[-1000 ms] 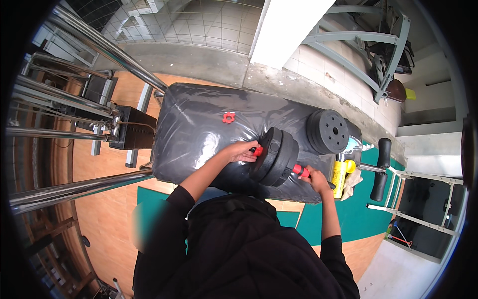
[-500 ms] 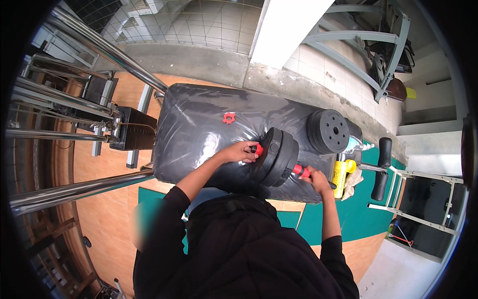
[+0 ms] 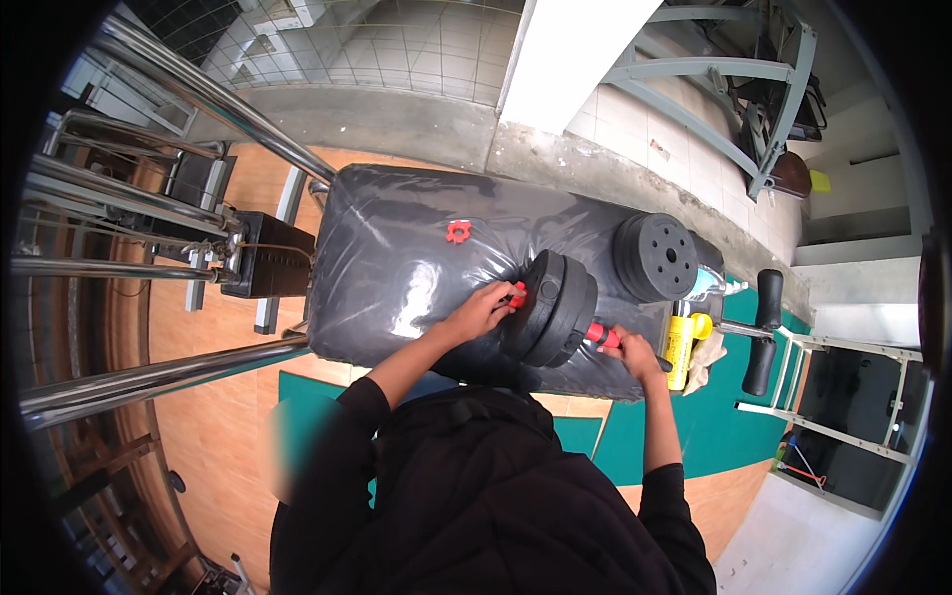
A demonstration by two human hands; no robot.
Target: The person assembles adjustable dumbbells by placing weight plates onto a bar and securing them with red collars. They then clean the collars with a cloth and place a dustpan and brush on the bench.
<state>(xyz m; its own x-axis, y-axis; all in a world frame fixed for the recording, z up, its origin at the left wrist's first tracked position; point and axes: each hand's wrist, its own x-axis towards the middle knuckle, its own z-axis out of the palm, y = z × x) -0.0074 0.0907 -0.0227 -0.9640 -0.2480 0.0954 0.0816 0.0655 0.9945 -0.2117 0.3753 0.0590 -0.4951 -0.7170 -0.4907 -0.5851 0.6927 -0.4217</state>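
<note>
A dumbbell with black weight plates (image 3: pixel 551 309) stands on edge on the plastic-covered black bench (image 3: pixel 392 213), close to my body. My left hand (image 3: pixel 478 311) has its fingers closed on the red star nut (image 3: pixel 518 295) at the plates' left side. My right hand (image 3: pixel 635 355) is wrapped round the dumbbell's red handle (image 3: pixel 601 335), to the right of the plates. A second red star nut (image 3: pixel 458 232) lies loose on the bench, beyond my left hand. Several more black plates (image 3: pixel 662 258) sit stacked at the bench's right part.
By the bench's right end are a yellow bottle (image 3: pixel 678 349), a spray bottle (image 3: pixel 706 284), a pale cloth (image 3: pixel 706 359) and black foam rollers (image 3: pixel 759 367). Chrome posts (image 3: pixel 228 99) and a weight stack (image 3: pixel 266 254) rise at left. A low concrete ledge (image 3: pixel 397 124) runs behind.
My left hand has turned a little about the nut, its fingers shifting toward the plates. The dumbbell is nearly where it was, and my right hand keeps its hold on the handle.
</note>
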